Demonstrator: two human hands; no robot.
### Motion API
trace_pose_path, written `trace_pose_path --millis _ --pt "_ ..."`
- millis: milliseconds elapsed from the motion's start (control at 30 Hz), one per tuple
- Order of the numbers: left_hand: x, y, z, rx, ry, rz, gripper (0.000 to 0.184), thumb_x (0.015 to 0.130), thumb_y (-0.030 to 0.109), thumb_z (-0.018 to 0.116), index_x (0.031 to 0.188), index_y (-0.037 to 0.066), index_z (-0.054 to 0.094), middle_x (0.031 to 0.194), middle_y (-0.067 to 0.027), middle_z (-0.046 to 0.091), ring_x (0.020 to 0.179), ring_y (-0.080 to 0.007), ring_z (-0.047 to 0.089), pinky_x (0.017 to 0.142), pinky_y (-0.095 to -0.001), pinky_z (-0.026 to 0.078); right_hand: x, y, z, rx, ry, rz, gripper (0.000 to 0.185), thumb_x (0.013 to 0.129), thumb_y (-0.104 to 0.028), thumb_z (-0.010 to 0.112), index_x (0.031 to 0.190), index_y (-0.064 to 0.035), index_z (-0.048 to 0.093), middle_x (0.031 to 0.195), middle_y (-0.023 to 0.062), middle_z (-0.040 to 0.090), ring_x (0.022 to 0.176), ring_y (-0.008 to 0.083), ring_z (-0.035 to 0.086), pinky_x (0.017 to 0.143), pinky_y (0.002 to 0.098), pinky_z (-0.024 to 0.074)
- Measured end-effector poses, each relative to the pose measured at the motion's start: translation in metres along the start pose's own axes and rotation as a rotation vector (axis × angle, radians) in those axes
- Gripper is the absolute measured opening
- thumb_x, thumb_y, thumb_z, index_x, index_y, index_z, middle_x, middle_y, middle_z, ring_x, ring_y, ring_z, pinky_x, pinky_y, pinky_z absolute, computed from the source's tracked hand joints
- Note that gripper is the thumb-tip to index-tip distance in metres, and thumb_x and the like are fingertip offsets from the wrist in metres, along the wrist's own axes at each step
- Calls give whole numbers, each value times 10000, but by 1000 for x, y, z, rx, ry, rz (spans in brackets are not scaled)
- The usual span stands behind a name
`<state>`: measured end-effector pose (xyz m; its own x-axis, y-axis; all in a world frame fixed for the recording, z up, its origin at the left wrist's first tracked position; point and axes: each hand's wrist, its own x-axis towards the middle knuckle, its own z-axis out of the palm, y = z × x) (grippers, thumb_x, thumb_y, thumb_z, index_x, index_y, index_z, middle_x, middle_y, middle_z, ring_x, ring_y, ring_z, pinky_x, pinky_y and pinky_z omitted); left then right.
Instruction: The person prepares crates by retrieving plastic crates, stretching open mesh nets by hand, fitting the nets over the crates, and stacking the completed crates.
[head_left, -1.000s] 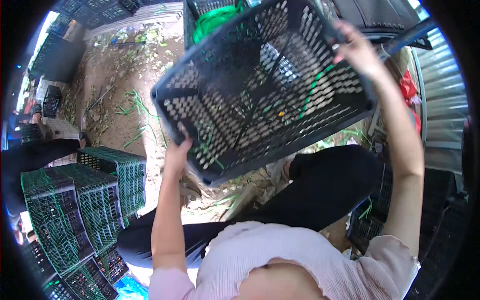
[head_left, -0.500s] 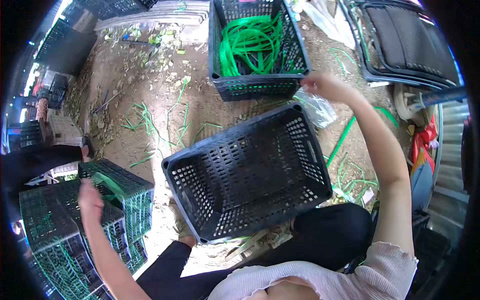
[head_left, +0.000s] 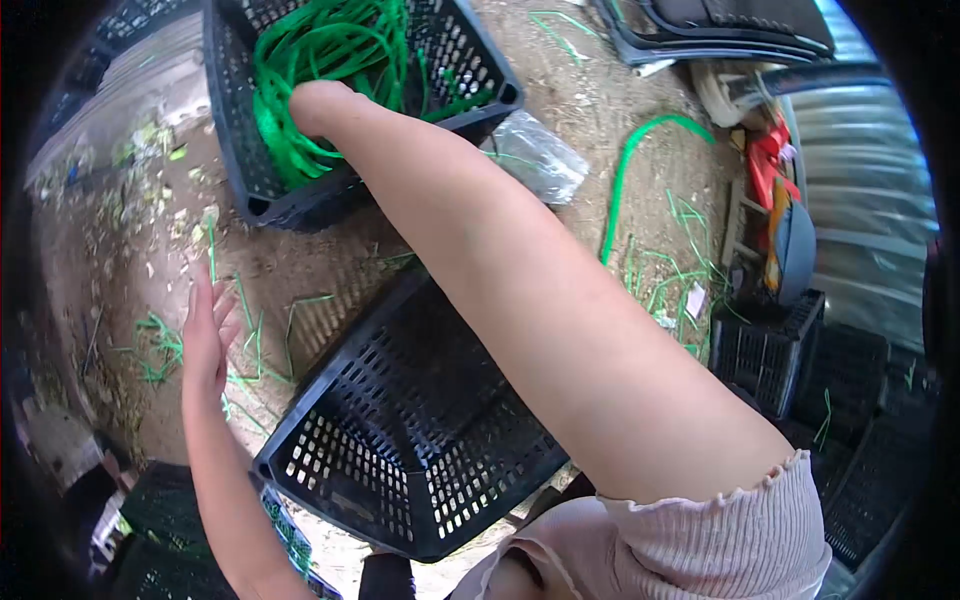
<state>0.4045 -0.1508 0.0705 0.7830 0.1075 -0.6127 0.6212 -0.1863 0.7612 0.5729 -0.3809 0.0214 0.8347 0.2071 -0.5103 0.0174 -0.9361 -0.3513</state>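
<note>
My right hand (head_left: pixel 318 106) reaches down into the far black plastic crate (head_left: pixel 232 150), among a loose heap of flat green plastic straps (head_left: pixel 345 40). It touches the straps, but its fingers are hidden from view. To the left, my left hand (head_left: pixel 208 335) hangs in the air above the dirt floor, fingers apart and holding nothing. A second black crate (head_left: pixel 340 440) with slotted walls stands tilted in front of my body, its right part covered by my right arm. No contents show in its visible part.
A clear plastic bag (head_left: pixel 540 155) lies beside the far crate. One long green strap (head_left: pixel 625 165) curves over the ground (head_left: pixel 575 90), with scraps around it. More dark crates (head_left: pixel 765 350) stand at right, near a corrugated metal wall (head_left: pixel 860 180). Stacked crates (head_left: pixel 165 510) stand lower left.
My right hand has moved from the far crate's corner into its straps. My left hand has left the stacked crates and come forward, now open. The view has shifted right.
</note>
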Motion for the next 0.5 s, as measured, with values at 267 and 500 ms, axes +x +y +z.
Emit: trace_pose_path --millis 267,500 --pt "46 53 145 -359 -208 106 277 796 257 559 984 94 437 797 -27 531 654 -146 551 490 -278 451 -169 181 -87 301 472 -390 390 750 -102 555 1128 -95 458 951 103 548 745 156 543 663 297 458" --pt "14 59 180 202 -82 21 454 822 425 480 1133 100 419 1062 -24 511 942 -157 478 747 -338 395 -288 356 127 33 -13 371 541 752 -261 606 1228 -125 389 1128 187 486 1071 323 447 917 400 357"
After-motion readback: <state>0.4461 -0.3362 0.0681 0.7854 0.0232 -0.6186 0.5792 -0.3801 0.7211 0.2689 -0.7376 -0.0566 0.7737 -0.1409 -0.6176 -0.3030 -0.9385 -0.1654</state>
